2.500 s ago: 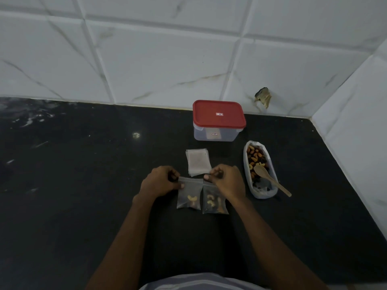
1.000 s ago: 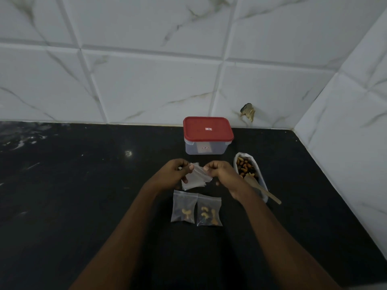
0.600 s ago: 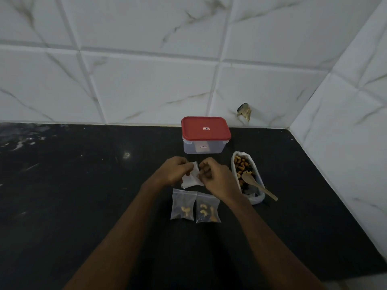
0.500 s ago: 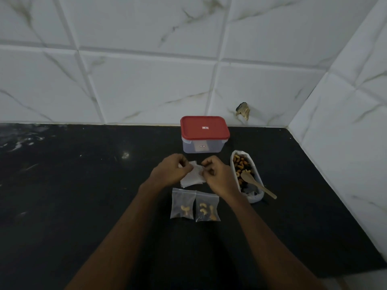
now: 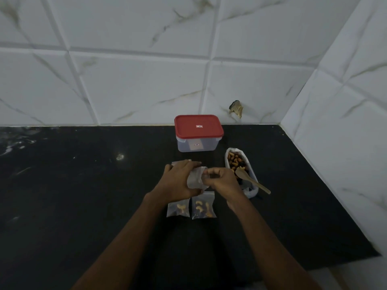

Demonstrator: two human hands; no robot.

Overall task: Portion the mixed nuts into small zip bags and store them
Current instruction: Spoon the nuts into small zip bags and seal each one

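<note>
My left hand and my right hand both pinch an empty small zip bag lifted a little off the black counter. Under my left hand a corner of the stack of empty bags shows. Two filled zip bags lie side by side just in front of my hands, one on the left and one on the right. To the right stands a white tray of mixed nuts with a wooden spoon resting in it.
A clear storage box with a red lid stands behind my hands near the tiled back wall. A tiled side wall closes the counter on the right. The counter's front edge shows at the lower right.
My hands left the two filled bags, reached back to the stack, and picked up one empty bag. They now hold it slightly nearer to me, above the filled bags.
</note>
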